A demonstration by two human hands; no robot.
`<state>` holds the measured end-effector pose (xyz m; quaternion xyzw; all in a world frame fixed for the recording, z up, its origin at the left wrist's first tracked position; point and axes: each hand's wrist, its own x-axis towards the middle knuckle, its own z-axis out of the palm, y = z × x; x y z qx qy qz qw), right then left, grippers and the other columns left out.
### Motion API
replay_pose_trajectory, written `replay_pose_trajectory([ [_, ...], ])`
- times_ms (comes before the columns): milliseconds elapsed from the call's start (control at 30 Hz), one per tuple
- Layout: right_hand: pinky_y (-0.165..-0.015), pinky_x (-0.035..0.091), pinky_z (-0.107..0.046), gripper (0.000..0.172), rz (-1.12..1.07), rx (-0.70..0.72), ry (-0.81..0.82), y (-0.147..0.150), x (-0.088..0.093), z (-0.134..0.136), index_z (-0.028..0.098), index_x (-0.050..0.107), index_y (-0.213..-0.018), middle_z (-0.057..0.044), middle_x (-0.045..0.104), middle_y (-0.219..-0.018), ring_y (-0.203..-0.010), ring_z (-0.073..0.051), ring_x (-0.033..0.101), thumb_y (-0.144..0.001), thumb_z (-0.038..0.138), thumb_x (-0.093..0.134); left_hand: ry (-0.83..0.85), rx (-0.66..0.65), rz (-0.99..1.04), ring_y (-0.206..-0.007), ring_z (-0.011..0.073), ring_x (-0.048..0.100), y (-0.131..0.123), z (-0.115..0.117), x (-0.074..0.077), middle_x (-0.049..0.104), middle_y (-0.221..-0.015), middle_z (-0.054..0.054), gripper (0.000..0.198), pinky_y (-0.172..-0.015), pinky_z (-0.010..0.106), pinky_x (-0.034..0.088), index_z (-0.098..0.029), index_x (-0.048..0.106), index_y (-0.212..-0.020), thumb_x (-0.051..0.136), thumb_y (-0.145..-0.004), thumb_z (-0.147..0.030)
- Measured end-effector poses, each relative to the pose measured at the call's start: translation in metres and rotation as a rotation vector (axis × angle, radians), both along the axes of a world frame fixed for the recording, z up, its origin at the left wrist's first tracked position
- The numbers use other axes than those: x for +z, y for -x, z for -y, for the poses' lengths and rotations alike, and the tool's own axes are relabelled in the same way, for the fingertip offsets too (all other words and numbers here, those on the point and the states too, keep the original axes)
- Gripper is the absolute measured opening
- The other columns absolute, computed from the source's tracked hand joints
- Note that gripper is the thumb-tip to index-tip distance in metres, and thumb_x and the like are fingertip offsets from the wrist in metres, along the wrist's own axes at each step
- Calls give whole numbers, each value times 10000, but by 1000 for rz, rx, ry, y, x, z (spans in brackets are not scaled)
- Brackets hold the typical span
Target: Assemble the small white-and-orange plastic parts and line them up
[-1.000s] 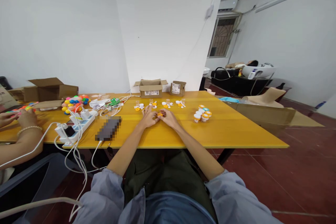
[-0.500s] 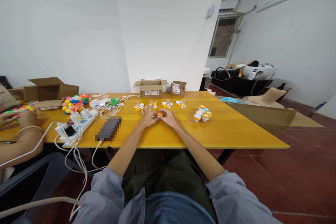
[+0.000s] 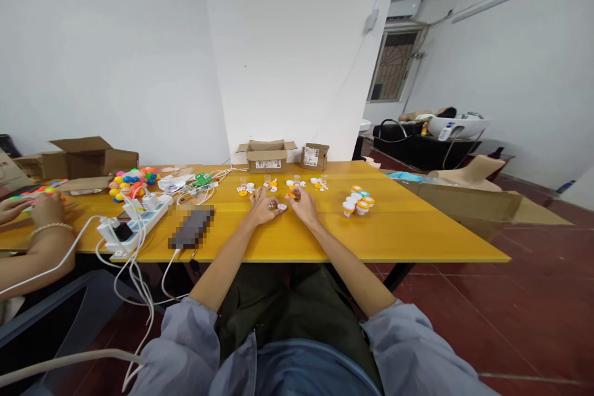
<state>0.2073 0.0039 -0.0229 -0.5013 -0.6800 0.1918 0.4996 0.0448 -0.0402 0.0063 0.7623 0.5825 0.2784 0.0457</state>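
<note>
Both my hands rest on the yellow table [image 3: 408, 229] in front of me. My left hand [image 3: 263, 206] pinches a small white-topped jar [image 3: 280, 206] against the tabletop. My right hand [image 3: 301, 201] sits just to its right, its fingers closed on a small orange lid [image 3: 291, 196]. Beyond my hands lie several small clear jars, white caps and orange lids [image 3: 294, 185] in a loose row. A cluster of closed little jars [image 3: 357, 200] with orange and teal lids stands further right.
Two open cardboard boxes [image 3: 266, 155] stand at the table's far edge. A power strip with white cables [image 3: 134, 218] and a dark phone [image 3: 191, 227] lie to my left. Another person's hands [image 3: 32, 207] work at the far left, near coloured balls [image 3: 132, 180].
My hands were joined around one small orange-lidded jar. Now they have come apart: my right hand has moved up and right with the orange lid, while the left keeps the jar.
</note>
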Motion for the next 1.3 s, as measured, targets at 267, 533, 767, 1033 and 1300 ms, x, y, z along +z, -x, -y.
replay_pose_trajectory([
  [267,-747,501,-298,109,181,-34,7,-10,-17,-16,263,693,-714,-43,739,-797,-828,-224,687,-764,166,703,-34,-52,4,-1385,375,335,4,-4,-5,499,-1468,57,163,-1095,578,330,-261,748,-868,747,-789,-404],
  [533,-924,485,-336,82,268,98,-113,-4,-4,-1,241,706,-765,-60,709,-977,-1016,-226,631,-811,182,674,-38,-61,-4,-1393,360,314,5,-5,-7,480,-1471,50,220,-1112,550,309,-294,759,-965,720,-810,-444],
  [767,-871,478,-309,85,315,116,-73,0,0,6,233,697,-731,-51,695,-953,-982,-212,617,-807,194,703,-37,-81,-12,-1391,353,326,4,-2,-4,490,-1459,58,210,-1111,546,311,-281,758,-953,686,-838,-441],
  [1033,-822,480,-296,101,302,122,-71,0,1,7,243,683,-718,-41,696,-944,-965,-207,625,-809,222,719,-40,-86,-9,-1382,344,334,3,-1,-2,532,-1424,41,166,-1117,550,308,-283,737,-927,705,-816,-402],
  [1300,-841,489,-300,119,311,134,-64,2,3,10,238,672,-704,-43,696,-942,-968,-203,630,-802,173,690,-65,-88,-4,-1357,345,360,4,-3,-5,549,-1394,44,147,-1119,551,302,-279,736,-888,702,-815,-402],
])
